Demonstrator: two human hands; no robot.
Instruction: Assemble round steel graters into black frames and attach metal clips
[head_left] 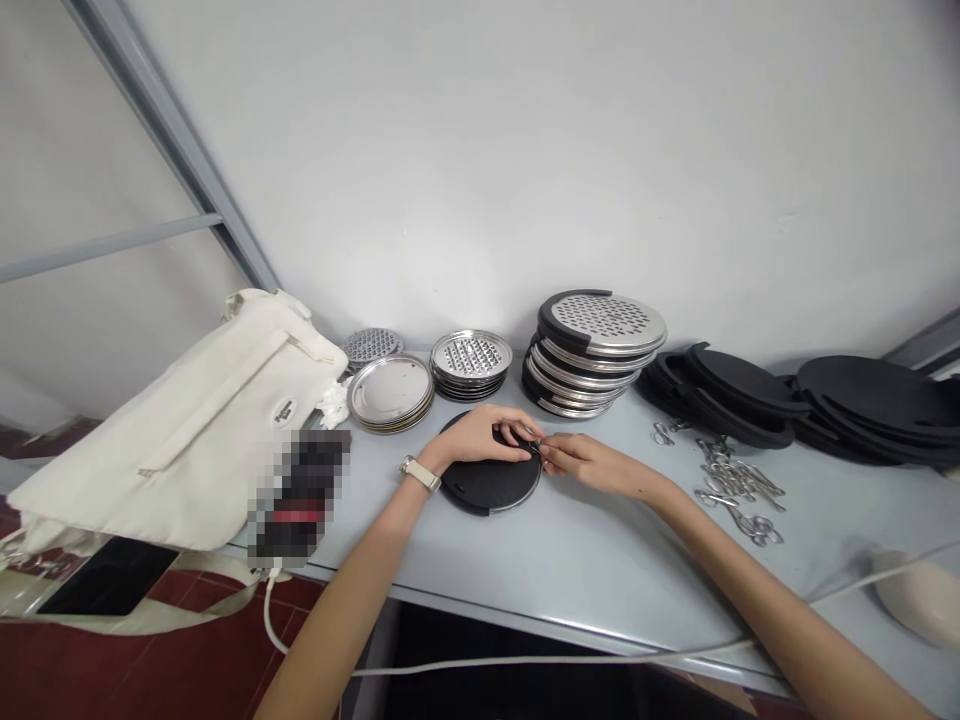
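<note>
Two hands meet over one black disc in the head view, the only view here. The black disc [491, 488] lies flat on the worktop [600, 570] in front of you, which probably spares you having to bear its weight. Your left hand [491, 436] rests over its top, fingers curled and thumb nearly meeting them around a small dark piece [535, 446] near the disc's right edge; the palm above likely helps keep the disc from sliding. Your right hand [577, 462] comes in from the other side, thumb and forefinger pinched at that same piece, so the two grips seem to oppose each other. Your fingers hide much of it, and you cannot tell its exact shape here.

To your right, loose metal clasps [739, 478] lie scattered, near enough for an easy reach. Beyond them, more black discs [750, 385] overlap in heaps. Along the wall stand a tall stack of grater plates [604, 322], a shorter grater stack [472, 357] and smooth metal lids [390, 392], piled by kind, perhaps to save room. A white bag [195, 420] leans over the worktop's left end.
</note>
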